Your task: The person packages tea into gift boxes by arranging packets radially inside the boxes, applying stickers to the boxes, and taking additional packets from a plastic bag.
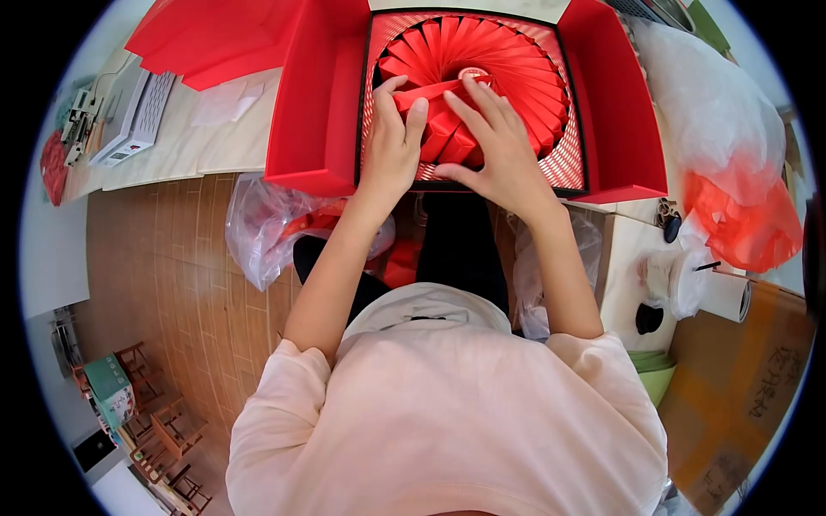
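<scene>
A large red gift box (297, 129) stands in front of me with its two side flaps spread out. Inside, many flat red packets (525, 64) fan round in a ring on a red-and-white patterned lining (564, 172). A round, pale-marked piece (471, 74) shows at the centre. My left hand (391, 146) has its thumb and fingers closed about the end of one red packet (434, 91) at the ring's near left. My right hand (506, 159) lies over the near packets, fingers stretched and apart, fingertips close to that packet's inner end.
Red bags or sheets (224, 39) and a laptop-like device (142, 116) lie left on the counter. Clear plastic with red contents (275, 228) hangs below. At right are a plastic bag (714, 95), keys (670, 222), a lidded cup (688, 284) and a cardboard box (748, 370).
</scene>
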`<state>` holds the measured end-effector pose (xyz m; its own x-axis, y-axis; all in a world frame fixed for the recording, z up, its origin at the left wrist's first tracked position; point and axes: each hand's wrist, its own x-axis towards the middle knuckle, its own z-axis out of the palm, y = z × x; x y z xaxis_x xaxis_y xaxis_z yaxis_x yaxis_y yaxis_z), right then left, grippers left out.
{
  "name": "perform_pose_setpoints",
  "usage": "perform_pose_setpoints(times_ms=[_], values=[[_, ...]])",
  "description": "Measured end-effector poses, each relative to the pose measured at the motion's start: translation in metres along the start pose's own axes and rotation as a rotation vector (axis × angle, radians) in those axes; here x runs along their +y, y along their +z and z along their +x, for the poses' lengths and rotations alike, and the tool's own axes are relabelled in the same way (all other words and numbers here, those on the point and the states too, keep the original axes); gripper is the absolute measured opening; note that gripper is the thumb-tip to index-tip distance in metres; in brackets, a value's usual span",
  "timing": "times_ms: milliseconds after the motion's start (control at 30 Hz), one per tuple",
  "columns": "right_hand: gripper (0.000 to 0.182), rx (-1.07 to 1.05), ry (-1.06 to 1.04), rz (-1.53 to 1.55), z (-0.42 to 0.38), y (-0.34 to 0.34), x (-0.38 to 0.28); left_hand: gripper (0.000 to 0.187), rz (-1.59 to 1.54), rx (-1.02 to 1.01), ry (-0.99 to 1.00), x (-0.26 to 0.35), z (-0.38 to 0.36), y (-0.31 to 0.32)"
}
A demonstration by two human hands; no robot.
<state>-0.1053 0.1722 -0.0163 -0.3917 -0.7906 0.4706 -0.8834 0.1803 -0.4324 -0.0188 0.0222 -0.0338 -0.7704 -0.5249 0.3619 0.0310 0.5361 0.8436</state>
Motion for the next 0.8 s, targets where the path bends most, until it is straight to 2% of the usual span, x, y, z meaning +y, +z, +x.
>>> perform_pose_setpoints(times_ms=[100, 167, 267, 400, 467, 533, 600, 667, 733, 767, 800], values=[[0.083, 0.003, 0.028, -0.115, -0.005, 0.009, 0.001, 0.051, 0.036, 0.045, 0.025, -0.006, 0.001, 0.003], [0.085, 0.017, 0.027, -0.134, -0.007, 0.013, -0.003, 0.052, 0.079, 0.004, 0.107, -0.01, 0.001, 0.0], [0.086, 0.031, 0.061, -0.183, -0.007, 0.017, -0.008, 0.051, 0.128, -0.028, 0.116, -0.006, -0.001, -0.005], [0.079, -0.026, 0.029, -0.227, -0.009, 0.017, -0.007, 0.05, 0.198, 0.015, 0.105, -0.004, -0.002, 0.001], [0.077, -0.039, -0.011, -0.212, -0.009, 0.016, -0.009, 0.05, 0.132, 0.053, -0.004, -0.003, 0.002, 0.003], [0.073, -0.032, -0.017, -0.146, -0.01, 0.014, -0.017, 0.053, 0.15, 0.049, -0.019, -0.005, 0.004, 0.004], [0.072, 0.003, -0.015, -0.135, -0.007, 0.019, -0.019, 0.061, 0.09, 0.02, -0.042, -0.008, 0.006, 0.004], [0.073, 0.095, 0.085, -0.134, 0.001, 0.025, -0.026, 0.066, 0.005, -0.01, -0.067, -0.015, 0.006, 0.001], [0.073, 0.113, 0.068, -0.189, 0.004, 0.032, -0.024, 0.066, -0.525, -0.126, -0.292, -0.007, 0.009, -0.01], [0.072, 0.115, 0.064, -0.192, 0.005, 0.034, -0.022, 0.057, -0.553, -0.094, -0.305, -0.009, 0.007, -0.011], [0.072, 0.116, 0.059, -0.196, 0.005, 0.035, -0.02, 0.057, -0.551, -0.093, -0.303, -0.013, 0.006, -0.011]])
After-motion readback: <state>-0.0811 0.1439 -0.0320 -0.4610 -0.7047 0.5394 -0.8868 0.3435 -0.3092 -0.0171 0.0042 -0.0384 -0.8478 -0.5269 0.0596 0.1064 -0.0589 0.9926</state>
